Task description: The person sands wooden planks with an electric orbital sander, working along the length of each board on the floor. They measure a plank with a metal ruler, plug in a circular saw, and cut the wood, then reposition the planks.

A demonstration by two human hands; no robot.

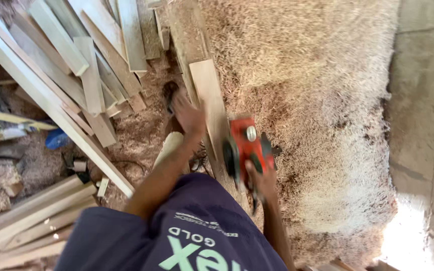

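Head view: the right hand [261, 181] grips a red electric planer [246, 146] resting at the near end of a pale board [209, 98] — the left hand [188, 115], blurred, lies open-palmed on that board. Deep wood shavings [317, 100] suggest much planing done; stacked planks [71, 65] wait alongside.

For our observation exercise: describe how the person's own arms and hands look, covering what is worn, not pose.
Both arms are bare from the short sleeves down. The left hand and right hand wear no gloves; no watch or rings are visible, though motion blurs them. The dark navy T-shirt carries pale green and white lettering.
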